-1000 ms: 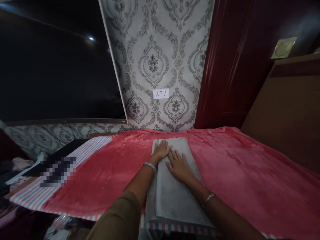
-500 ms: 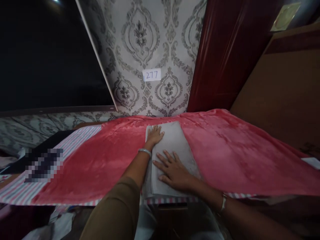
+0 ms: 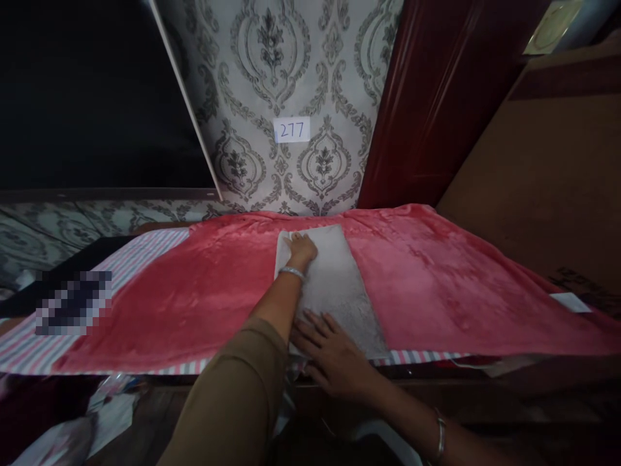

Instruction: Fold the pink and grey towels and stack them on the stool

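Had grey cloth [image 3: 330,278] folded flat to desk [image 3: 158,226] front edge, not yet released | left hand [image 3: 301,248]: couldn't tell fingers' hold | right hand [image 3: 337,357]: fingers apart

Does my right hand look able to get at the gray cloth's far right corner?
Probably yes: the right hand is at the near end of the gray cloth, whose right side lies uncovered, and the left hand sits by the far left corner.
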The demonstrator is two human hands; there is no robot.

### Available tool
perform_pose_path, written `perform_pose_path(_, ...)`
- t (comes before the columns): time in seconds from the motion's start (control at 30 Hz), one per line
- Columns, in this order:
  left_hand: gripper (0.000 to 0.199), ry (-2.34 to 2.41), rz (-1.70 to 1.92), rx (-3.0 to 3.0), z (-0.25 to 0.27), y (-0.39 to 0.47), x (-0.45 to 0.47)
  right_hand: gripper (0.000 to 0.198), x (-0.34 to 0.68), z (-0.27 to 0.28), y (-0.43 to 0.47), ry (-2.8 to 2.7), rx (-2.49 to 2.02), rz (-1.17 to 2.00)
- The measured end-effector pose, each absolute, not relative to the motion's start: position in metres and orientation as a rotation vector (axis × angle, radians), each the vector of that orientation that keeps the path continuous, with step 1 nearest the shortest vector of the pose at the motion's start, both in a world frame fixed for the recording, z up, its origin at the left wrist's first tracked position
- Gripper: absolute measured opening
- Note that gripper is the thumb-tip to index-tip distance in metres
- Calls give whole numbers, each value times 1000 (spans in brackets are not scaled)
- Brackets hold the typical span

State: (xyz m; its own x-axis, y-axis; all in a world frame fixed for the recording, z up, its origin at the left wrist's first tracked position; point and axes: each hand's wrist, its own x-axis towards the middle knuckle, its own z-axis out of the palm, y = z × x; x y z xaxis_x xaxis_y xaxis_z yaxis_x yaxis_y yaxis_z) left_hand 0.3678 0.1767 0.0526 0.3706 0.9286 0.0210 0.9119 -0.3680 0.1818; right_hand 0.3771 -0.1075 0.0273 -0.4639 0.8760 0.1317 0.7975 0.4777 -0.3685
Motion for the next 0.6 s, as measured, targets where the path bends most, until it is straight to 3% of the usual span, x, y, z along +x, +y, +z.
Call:
perform_pose_path(0.13,56,1779,272,2478,48,165,370,66,384,24,-123,-2328,-1331,444)
perform_pose_path(0.27,55,1774,333,2504,50,158,362,43,415,33,-110,-2140,-1184,642)
perform_pose_path(0.6,59,1754,330,2505,56,158,357,49,517,58,72,-1174,-1769,573)
